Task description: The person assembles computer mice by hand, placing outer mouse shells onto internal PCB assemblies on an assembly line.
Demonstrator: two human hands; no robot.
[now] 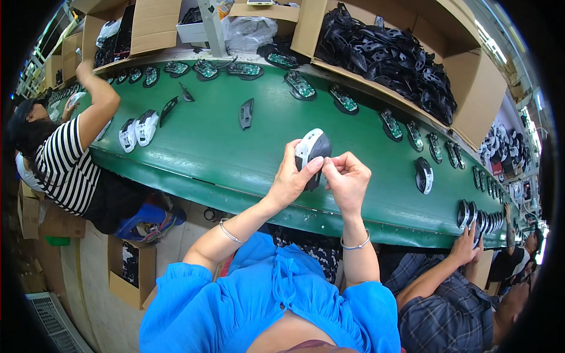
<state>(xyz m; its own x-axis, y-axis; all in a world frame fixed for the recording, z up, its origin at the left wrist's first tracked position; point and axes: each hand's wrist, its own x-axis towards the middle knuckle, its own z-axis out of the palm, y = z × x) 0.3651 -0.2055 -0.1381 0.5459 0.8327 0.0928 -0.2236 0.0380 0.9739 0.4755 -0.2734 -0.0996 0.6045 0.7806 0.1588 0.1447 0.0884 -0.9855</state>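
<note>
A black and white computer mouse (313,149) is held up over the green belt by my left hand (289,179), with the fingers behind it and the thumb across its lower part. My right hand (348,181) is closed in a pinch, thumb and forefinger against the mouse's right edge. Whether a small part sits between those fingertips is hidden. A loose black side piece (246,113) lies on the belt beyond my left hand. To the right rests another black and white mouse shell (424,175).
Mouse bases with green circuit boards (300,86) line the belt's (212,153) far side. Behind them stands a cardboard box of black shells (388,65). White shells (146,127) lie at left. A striped-shirt person (67,156) works left; another person's hand (465,247) touches mice at right.
</note>
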